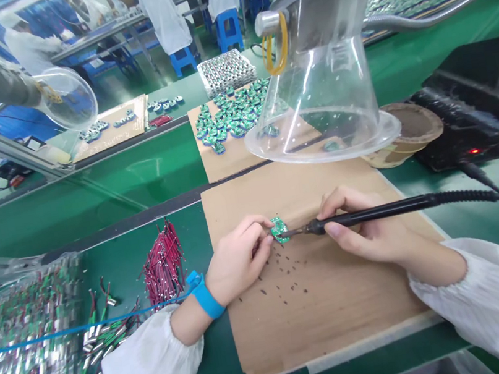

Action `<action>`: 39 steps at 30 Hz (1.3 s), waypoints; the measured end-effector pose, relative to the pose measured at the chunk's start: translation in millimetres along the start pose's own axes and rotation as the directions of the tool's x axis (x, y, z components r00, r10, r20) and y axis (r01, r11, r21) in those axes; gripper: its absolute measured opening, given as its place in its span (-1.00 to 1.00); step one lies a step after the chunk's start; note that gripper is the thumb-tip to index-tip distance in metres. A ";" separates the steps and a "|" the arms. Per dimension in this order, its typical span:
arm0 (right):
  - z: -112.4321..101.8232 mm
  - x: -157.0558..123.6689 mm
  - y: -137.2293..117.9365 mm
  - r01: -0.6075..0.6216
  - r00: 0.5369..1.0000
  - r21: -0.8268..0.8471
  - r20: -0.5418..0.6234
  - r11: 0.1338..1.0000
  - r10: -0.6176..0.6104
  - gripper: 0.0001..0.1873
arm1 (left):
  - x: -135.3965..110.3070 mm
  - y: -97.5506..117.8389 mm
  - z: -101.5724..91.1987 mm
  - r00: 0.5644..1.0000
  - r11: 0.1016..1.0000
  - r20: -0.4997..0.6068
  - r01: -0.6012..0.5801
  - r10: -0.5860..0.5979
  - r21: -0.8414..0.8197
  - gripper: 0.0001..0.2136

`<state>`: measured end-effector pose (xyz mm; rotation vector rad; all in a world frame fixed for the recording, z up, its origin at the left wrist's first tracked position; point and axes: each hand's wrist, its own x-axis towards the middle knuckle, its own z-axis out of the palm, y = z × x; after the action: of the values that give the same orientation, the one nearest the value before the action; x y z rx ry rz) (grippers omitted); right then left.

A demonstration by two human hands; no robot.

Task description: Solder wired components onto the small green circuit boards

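The left hand [237, 261] is closed narrowly on a small green circuit board [279, 230], pinching it by the edge just above a cardboard sheet [324, 307]. The right hand [358, 225] grips a soldering iron [403, 208] like a pen, with the tip at the board. The board looks light and stiff, but small enough to slip, and its fitted parts look fragile, so the edges seem the best place to hold it. A blue wrist strap [206, 296] circles the left wrist, and red-sleeved wires [163, 263] stand bundled just left of that hand. Beyond the right hand are a clear plastic hood [323, 85] and a round sponge holder [409, 128]. Farther ahead of both hands, more green boards [228, 121] lie heaped on cardboard.
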<state>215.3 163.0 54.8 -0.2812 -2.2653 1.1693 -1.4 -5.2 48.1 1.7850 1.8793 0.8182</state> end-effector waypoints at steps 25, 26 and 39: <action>-7.7 4.6 -4.5 -0.036 0.970 -0.011 -0.242 0.999 0.032 -0.84 | 0.2 0.3 -1.1 1.000 1.000 0.000 -0.014 0.014 0.019 -0.79; -7.6 5.0 -4.5 -0.043 0.970 -0.020 -0.238 0.999 0.037 -0.84 | 0.2 0.5 -1.3 1.000 1.000 0.001 -0.014 0.014 0.020 -0.80; -6.7 6.7 -6.2 -0.134 0.966 -0.033 -0.229 0.990 0.123 -0.81 | -2.8 -3.2 1.1 1.000 0.999 -0.008 -0.027 0.028 0.020 -0.85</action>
<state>214.1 166.7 65.4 -0.5598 -2.1017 1.0872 -2.8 -7.8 44.9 1.8261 1.8787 0.8206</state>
